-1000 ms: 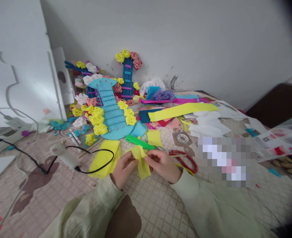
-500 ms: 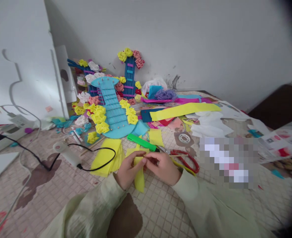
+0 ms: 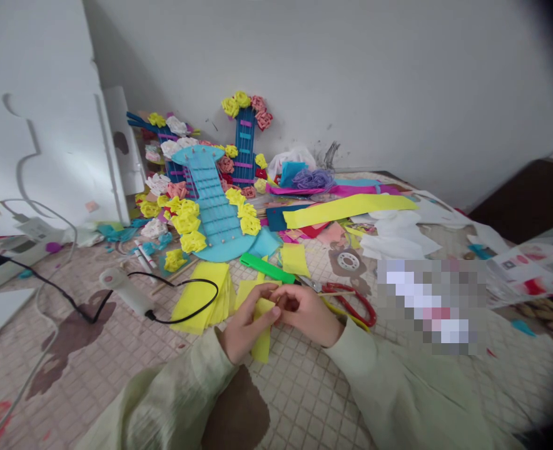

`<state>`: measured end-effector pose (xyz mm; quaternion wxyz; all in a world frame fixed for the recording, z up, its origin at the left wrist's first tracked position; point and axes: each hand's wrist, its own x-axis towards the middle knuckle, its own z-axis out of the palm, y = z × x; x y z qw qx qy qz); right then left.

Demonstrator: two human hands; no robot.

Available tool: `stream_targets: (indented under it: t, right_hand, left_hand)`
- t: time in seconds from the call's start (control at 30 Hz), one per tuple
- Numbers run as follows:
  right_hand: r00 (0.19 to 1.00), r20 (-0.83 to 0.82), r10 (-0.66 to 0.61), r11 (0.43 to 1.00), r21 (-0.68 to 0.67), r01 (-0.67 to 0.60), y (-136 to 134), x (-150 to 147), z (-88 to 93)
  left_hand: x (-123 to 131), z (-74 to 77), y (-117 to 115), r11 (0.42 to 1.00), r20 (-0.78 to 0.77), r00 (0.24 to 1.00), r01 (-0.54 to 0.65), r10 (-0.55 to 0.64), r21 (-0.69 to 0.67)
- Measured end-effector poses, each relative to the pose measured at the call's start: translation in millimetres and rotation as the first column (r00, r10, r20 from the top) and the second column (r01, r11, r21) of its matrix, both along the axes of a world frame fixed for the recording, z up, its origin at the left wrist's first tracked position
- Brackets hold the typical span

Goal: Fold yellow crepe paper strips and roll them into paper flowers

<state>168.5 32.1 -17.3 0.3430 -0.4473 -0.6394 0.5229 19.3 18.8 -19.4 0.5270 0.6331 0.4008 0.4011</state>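
Close together over the table's middle, my two hands meet fingertip to fingertip. My left hand (image 3: 249, 322) is closed on a yellow crepe paper strip (image 3: 261, 347), whose loose end hangs below the fingers. My right hand (image 3: 307, 312) is pinched shut, with a thin wooden stick (image 3: 336, 294) sticking out to its right; the stick's other end is hidden by the fingers. Just beyond the hands lie a green utility knife (image 3: 267, 269) and red-handled scissors (image 3: 358, 306). Left of my left hand is a stack of yellow paper pieces (image 3: 201, 300).
A white glue gun (image 3: 125, 292) with a black cable lies at left. Behind stands a light-blue guitar-shaped board (image 3: 213, 209) with yellow paper flowers (image 3: 186, 219). A long yellow strip (image 3: 351, 209) and white paper (image 3: 398, 234) lie at back right; a plastic bag (image 3: 530, 269) is far right.
The left fingers have moved slightly, and the yellow strip has shifted and bent over at the fingertips. My right hand's fingers have curled a little more. Other things stay in place.
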Motion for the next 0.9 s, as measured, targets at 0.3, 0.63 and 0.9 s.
stream_targets:
  t: [0.3, 0.63, 0.9]
  right_hand:
    - [0.996, 0.084, -0.039, 0.996, 0.077, 0.033, -1.6, -1.7, 0.1]
    - [0.992, 0.117, -0.038, 0.992, 0.125, 0.023, -3.1, -2.6, 3.8]
    - [0.999, -0.019, -0.041, 0.998, 0.037, 0.041, 2.6, 3.8, 5.8]
  left_hand:
    - [2.0, 2.5, -1.5, 0.995, -0.043, 0.995, 0.090, -0.092, -0.035]
    - [2.1, 3.2, -2.4, 0.996, 0.055, 0.995, 0.089, -0.087, -0.028]
    - [-2.8, -3.1, 5.1, 0.977, 0.183, 0.969, -0.137, 0.167, -0.165]
